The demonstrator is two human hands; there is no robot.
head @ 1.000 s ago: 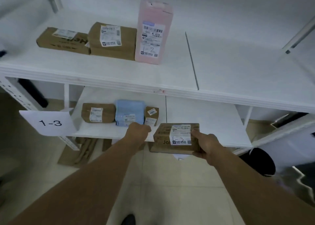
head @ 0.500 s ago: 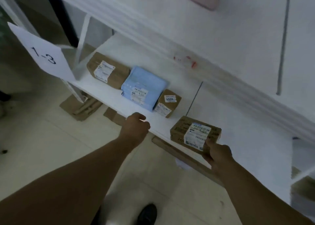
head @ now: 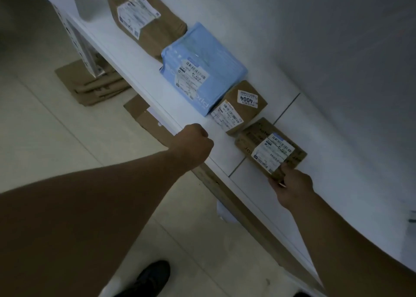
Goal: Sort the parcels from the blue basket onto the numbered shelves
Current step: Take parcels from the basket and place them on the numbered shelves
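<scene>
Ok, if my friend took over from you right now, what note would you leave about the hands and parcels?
Left hand: curled in a fist at the front edge of the shelf, holding no parcel.
Right hand: pinches the near corner of the labelled brown box.
Parcels: that box lies on the shelf, last in a row after the small 4004 box, the blue mailer and a bigger brown parcel.
Done: box set down on the shelf.
Left to do: let go, fetch the next parcel; the blue basket is out of view, so how many remain is unknown.
</scene>
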